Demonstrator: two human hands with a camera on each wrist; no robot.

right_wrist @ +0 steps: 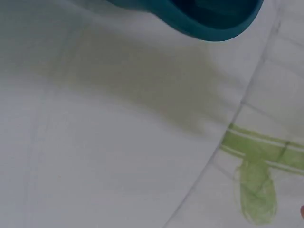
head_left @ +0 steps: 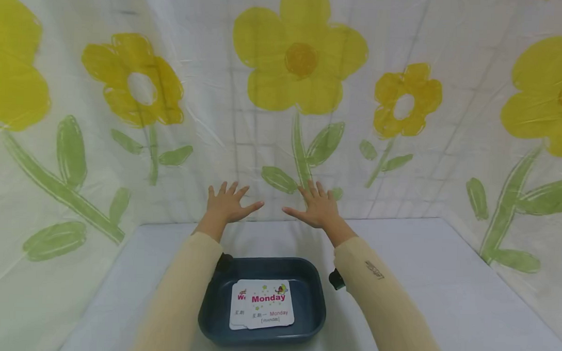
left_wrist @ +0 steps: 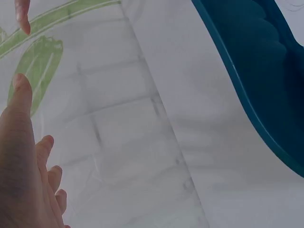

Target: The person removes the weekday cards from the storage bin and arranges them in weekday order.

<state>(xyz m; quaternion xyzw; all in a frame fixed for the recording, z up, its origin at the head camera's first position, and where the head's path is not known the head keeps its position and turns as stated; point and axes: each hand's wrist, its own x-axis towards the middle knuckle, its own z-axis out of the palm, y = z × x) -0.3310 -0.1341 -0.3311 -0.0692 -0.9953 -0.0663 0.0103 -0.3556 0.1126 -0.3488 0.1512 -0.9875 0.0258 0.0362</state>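
Note:
Both arms reach forward over a dark blue tray (head_left: 320, 306) in the head view. My left hand (head_left: 226, 203) is held up beyond the tray's far side, fingers spread and holding nothing. To its right, my right hand (head_left: 318, 207) is raised the same way, fingers spread and thumb pointing inward. Inside the tray lie white word cards; the top card (head_left: 271, 305) reads "Monday" and covers most of another card (head_left: 237, 311) beneath it. In the left wrist view the thumb and fingers of the left hand (left_wrist: 23, 156) show at the left, away from the tray (left_wrist: 237, 90).
The tray stands on a white table (head_left: 416, 283). A white curtain (head_left: 206, 54) printed with yellow flowers hangs behind and along both sides. Dark wrist devices (head_left: 336, 279) show under the sleeves.

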